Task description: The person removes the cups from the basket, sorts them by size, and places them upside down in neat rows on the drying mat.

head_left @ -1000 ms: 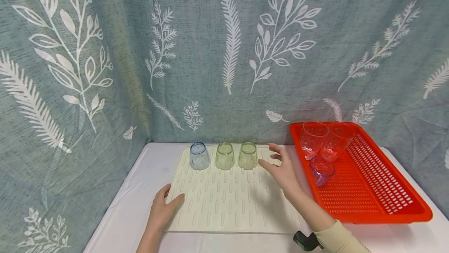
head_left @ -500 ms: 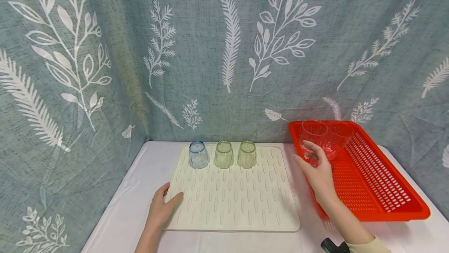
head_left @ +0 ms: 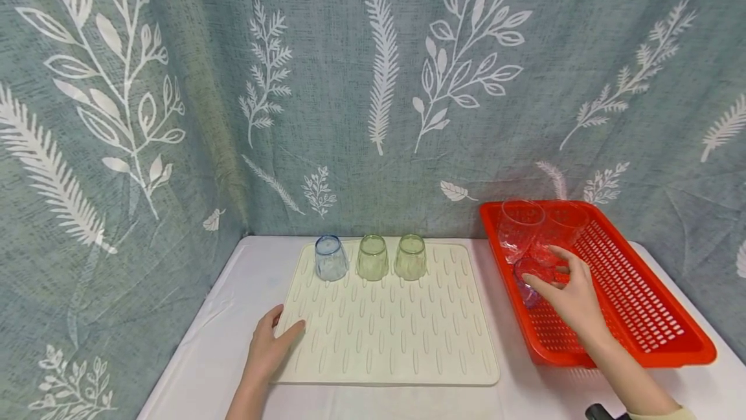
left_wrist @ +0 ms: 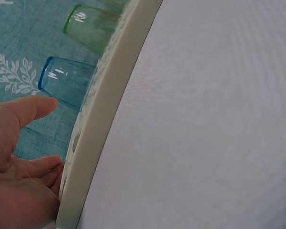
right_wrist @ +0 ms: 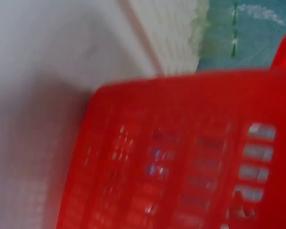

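My left hand [head_left: 268, 345] rests at the left edge of the cream ridged drying mat [head_left: 396, 342], thumb and fingers apart; the left wrist view shows it beside the mat's thick rim [left_wrist: 105, 109]. My right hand [head_left: 574, 297] reaches into the red plastic basket [head_left: 658, 355], thumb and fingers spread and slightly bent. Its thumb overlaps a small blue-tinted glass [head_left: 531, 296], which looks purple against the red. On the mat's back row stand one blue glass [head_left: 331, 259] and two green glasses [head_left: 373, 258]. The right wrist view is blurred and shows mostly basket wall [right_wrist: 181, 124].
Two larger clear glasses [head_left: 521, 229] stand at the back of the basket. A patterned green curtain [head_left: 326, 83] hangs right behind the white table [head_left: 215, 316] and along its left side. Bare mat lies in front of the row of glasses.
My right hand has moved from beside the right green glass across to the basket, and lower to the blue-tinted glass. My left hand and the glasses on the mat have stayed put.
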A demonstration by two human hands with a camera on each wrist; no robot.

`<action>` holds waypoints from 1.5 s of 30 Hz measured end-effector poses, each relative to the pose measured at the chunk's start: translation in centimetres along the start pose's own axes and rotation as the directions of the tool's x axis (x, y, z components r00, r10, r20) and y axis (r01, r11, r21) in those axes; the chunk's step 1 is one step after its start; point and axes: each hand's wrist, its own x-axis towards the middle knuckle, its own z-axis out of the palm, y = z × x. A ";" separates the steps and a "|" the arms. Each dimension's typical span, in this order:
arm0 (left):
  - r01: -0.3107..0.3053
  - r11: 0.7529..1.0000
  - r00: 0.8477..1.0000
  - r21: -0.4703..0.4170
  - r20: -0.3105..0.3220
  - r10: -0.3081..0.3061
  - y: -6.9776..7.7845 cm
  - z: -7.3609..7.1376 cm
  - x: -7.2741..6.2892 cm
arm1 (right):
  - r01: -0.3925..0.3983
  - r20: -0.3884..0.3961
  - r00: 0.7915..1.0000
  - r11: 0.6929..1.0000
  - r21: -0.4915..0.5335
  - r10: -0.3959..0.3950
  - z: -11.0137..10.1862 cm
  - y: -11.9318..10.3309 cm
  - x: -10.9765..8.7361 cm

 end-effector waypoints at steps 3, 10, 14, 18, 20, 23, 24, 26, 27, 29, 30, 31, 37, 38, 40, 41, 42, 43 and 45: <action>0.001 1.000 1.000 -0.003 -0.002 -0.001 0.0 0.0 0.0 | 0.006 0.044 0.999 0.998 -0.058 -0.003 -0.6 0.7 0.4; 0.003 1.000 1.000 -0.009 -0.004 -0.003 0.1 0.1 -0.1 | -0.013 0.172 0.984 0.989 -0.146 0.038 -1.6 2.3 1.9; 0.003 1.000 1.000 -0.007 -0.002 -0.003 0.1 0.0 -0.1 | -0.025 0.226 0.972 0.985 -0.173 0.064 -1.9 3.2 2.6; 0.003 1.000 1.000 0.003 -0.001 -0.003 0.1 0.0 0.0 | -0.042 0.289 0.953 0.982 -0.185 0.095 -2.1 3.9 3.3; 0.004 1.000 1.000 0.006 -0.002 -0.004 0.1 0.0 0.0 | -0.049 0.325 0.940 0.981 -0.188 0.109 -2.1 4.1 3.6; 0.008 1.000 1.000 0.009 -0.004 -0.008 0.1 0.0 0.0 | -0.064 0.374 0.918 0.979 -0.195 0.135 -2.0 4.3 3.9; 0.007 1.000 1.000 0.008 -0.005 -0.007 0.0 0.0 0.0 | -0.071 0.388 0.910 0.978 -0.196 0.144 -2.0 4.4 4.0; 0.007 1.000 1.000 0.008 -0.005 -0.007 0.0 0.0 0.0 | -0.087 0.412 0.897 0.977 -0.193 0.161 -1.9 4.5 4.1; 0.008 1.000 1.000 0.007 -0.004 -0.008 0.0 0.1 0.0 | -0.096 0.425 0.889 0.977 -0.189 0.170 -2.0 4.6 4.2; 0.006 1.000 1.000 0.003 -0.001 -0.006 -0.1 0.1 0.0 | -0.123 0.454 0.871 0.978 -0.170 0.188 -2.0 4.7 4.3; 0.005 1.000 1.000 0.001 0.000 -0.005 -0.1 0.1 0.0 | -0.136 0.464 0.864 0.978 -0.160 0.196 -2.0 4.7 4.3; 0.005 1.000 1.000 -0.001 0.001 -0.005 -0.1 0.1 0.0 | -0.151 0.473 0.857 0.977 -0.147 0.204 -2.0 4.8 4.4; 0.005 1.000 1.000 0.001 0.003 -0.005 -0.1 0.1 0.0 | -0.222 0.498 0.835 0.972 -0.081 0.233 -1.6 5.3 4.5; 0.005 1.000 1.000 0.004 0.003 -0.005 0.0 0.1 0.1 | -0.226 0.501 0.833 0.971 -0.079 0.235 -1.5 5.4 4.5; 0.008 1.000 1.000 0.006 0.002 -0.008 0.0 0.1 0.1 | -0.226 0.501 0.833 0.971 -0.078 0.234 -1.4 5.4 4.3; 0.006 1.000 1.000 0.006 0.002 -0.006 0.0 0.1 0.1 | -0.226 0.503 0.832 0.971 -0.080 0.235 -1.4 5.5 4.4; 0.004 1.000 1.000 0.006 0.001 -0.004 0.0 0.1 0.1 | -0.227 0.504 0.832 0.971 -0.076 0.233 -1.4 5.5 4.4; 0.003 1.000 1.000 0.006 0.001 -0.003 0.0 0.1 0.1 | -0.227 0.505 0.831 0.971 -0.074 0.233 -1.3 5.6 4.4; 0.002 1.000 1.000 0.003 0.003 -0.002 0.0 0.0 0.0 | -0.228 0.507 0.831 0.971 -0.067 0.230 -1.3 5.7 4.4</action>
